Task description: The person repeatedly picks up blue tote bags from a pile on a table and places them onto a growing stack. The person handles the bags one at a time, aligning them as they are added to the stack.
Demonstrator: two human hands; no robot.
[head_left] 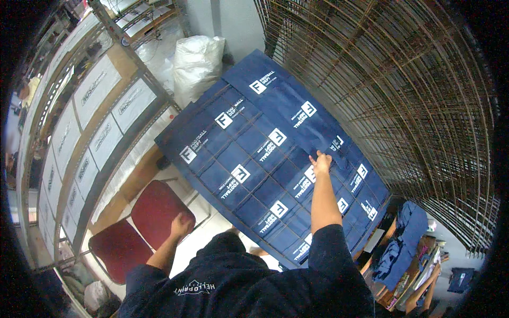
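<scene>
Our right hand (321, 160) pinches the navy printed fabric (265, 153) lying on the rack, at its right part; the sheet's long axis runs from near right to far left. Our left hand (181, 224) rests closed on the red chair (154, 209), well apart. A wire grid (403, 95) stands right.

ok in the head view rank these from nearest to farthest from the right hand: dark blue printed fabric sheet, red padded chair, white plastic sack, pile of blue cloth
1. Dark blue printed fabric sheet: the right hand touches it.
2. Pile of blue cloth: lower right.
3. White plastic sack and red padded chair: upper left and lower left, too close to call.
</scene>
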